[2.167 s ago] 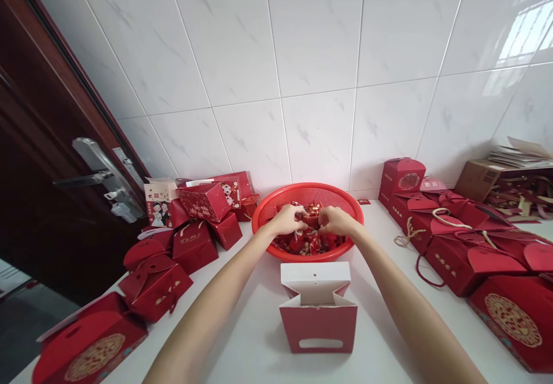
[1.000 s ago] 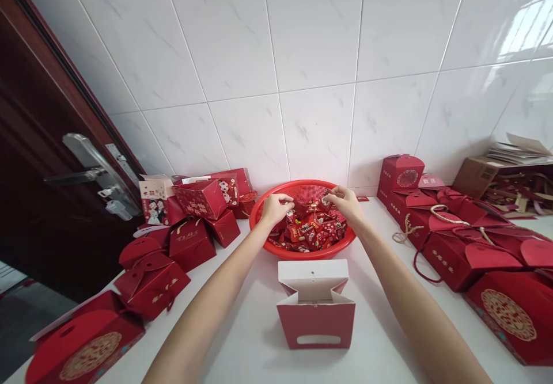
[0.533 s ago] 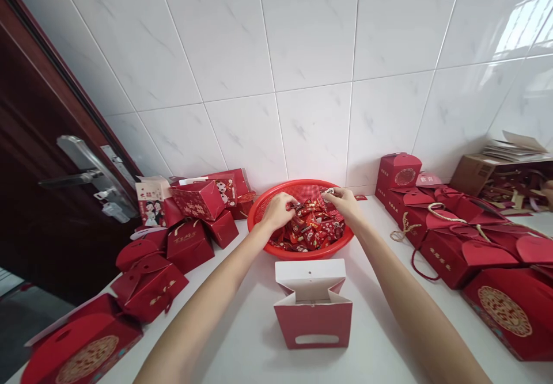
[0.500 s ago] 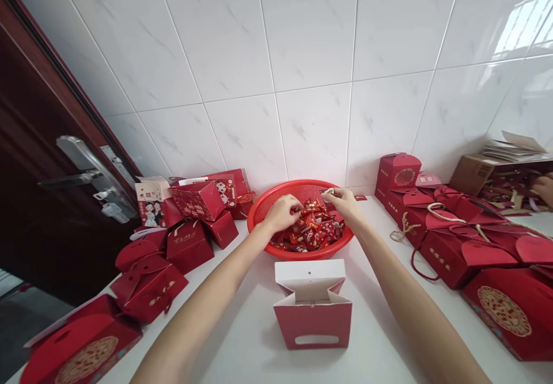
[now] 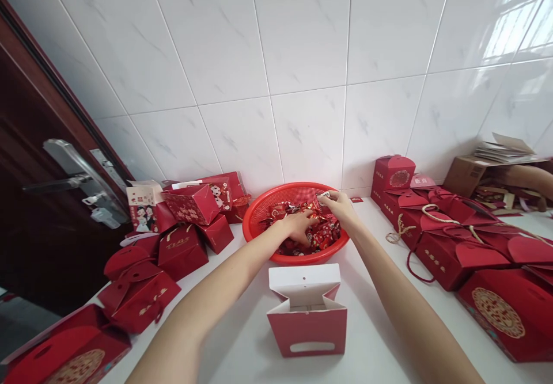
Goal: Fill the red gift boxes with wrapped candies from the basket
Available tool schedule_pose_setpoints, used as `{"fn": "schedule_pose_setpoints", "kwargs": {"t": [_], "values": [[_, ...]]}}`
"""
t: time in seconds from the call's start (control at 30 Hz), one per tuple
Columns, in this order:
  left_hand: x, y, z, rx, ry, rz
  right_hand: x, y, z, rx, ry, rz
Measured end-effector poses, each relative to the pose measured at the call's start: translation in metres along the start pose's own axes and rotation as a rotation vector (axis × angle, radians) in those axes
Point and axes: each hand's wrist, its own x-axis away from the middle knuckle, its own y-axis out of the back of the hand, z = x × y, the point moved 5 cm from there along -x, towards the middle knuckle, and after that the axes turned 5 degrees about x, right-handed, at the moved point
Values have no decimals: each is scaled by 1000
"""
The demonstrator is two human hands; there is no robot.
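My left hand [image 5: 300, 227] lies in the red plastic basket [image 5: 254, 208], its fingers spread over the red wrapped candies [image 5: 322, 235]. At the basket's right rim, my right hand [image 5: 339, 206] pinches a small white-and-dark wrapped candy [image 5: 324, 198]. In front of the basket, between my forearms, a red gift box [image 5: 307, 329] stands upright with its top open. Its white inner flap leans toward the basket, and an oval slot shows on the near side. I cannot see its bottom.
Red gift boxes [image 5: 184, 250] are piled at the left beside a dark door [image 5: 43, 211]. More boxes with rope handles [image 5: 453, 251] fill the right side. Far right, another person's arm [image 5: 525, 177] reaches into a cardboard box [image 5: 464, 177]. A tiled wall [image 5: 311, 136] stands behind.
My left hand has moved right and deeper over the candies, and its fingers have spread. My right hand stays at the rim with its candy. The other person's arm reaches further in.
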Motion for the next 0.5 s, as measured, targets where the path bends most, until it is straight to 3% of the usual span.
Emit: {"fn": "schedule_pose_setpoints", "kwargs": {"t": [0.13, 0.27, 0.5], "values": [[-1, 8, 0, 32, 7, -79, -2, 0, -3, -10, -2, -4], [5, 20, 18, 106, 195, -279, -1, 0, -3, -5, 0, -3], [14, 31, 43, 146, 372, -467, 2, 1, -1, 18, -34, -8]]}}
